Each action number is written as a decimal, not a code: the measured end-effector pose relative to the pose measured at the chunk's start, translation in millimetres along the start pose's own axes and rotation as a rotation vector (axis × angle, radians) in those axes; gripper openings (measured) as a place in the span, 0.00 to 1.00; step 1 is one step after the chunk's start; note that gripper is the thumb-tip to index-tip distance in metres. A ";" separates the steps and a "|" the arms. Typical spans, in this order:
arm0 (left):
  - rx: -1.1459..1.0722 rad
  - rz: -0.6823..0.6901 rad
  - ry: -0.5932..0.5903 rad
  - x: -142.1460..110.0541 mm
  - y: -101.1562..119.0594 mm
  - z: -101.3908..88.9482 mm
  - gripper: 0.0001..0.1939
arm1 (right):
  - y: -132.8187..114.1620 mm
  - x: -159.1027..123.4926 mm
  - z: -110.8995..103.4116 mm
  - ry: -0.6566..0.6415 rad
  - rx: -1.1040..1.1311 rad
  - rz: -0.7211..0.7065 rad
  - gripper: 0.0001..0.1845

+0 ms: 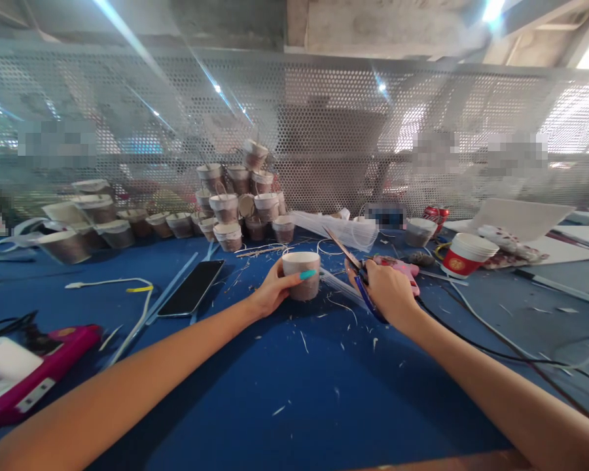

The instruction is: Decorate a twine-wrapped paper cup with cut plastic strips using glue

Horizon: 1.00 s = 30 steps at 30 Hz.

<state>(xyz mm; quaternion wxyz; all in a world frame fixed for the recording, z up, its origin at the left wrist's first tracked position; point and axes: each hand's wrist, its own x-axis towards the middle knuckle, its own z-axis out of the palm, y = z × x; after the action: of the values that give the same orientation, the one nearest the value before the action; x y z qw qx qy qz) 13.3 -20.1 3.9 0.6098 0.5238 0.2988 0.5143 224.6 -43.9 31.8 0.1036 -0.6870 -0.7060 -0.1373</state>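
My left hand [275,288] is wrapped round a small cup [308,286], its thumb with a turquoise nail lying across the front. The cup stands upright, with a white band at the rim and a grey-brown lower part. To its right, my right hand [387,291] grips scissors [368,297] by dark blue handles. Their blades point up and to the left, apart from the cup. Just behind the right hand lies a pink glue gun [402,267], partly hidden by that hand, with a black cord running off to the right.
Similar small cups [224,208] are stacked at the back. A phone [191,288] lies left of the cup, and a magenta power strip [44,376] sits at far left. Red-and-white paper cups [466,255] stand on the right. Scraps litter the blue table [255,405]; a perforated metal screen [324,124] rises behind.
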 end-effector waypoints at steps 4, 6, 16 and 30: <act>-0.259 -0.193 -0.169 1.3 1.0 -7.3 0.27 | 0.0 -2.8 2.2 -0.007 0.088 -0.011 0.27; -0.296 -0.217 -0.189 2.3 -0.7 -11.5 0.26 | -0.6 -4.3 3.6 -0.015 0.114 -0.022 0.26; -0.402 -0.263 -0.360 4.9 4.6 -14.0 0.28 | -3.5 -7.2 7.5 -0.011 0.159 -0.072 0.28; -0.241 -0.258 -0.336 5.0 2.4 -15.0 0.29 | -5.9 -10.6 2.8 -0.022 0.213 -0.114 0.23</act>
<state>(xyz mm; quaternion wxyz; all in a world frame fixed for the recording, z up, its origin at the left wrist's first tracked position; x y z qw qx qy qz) 0.5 -10.6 3.0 0.7697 0.4829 0.1941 0.3697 219.2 -53.0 25.2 0.1602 -0.6324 -0.7555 -0.0599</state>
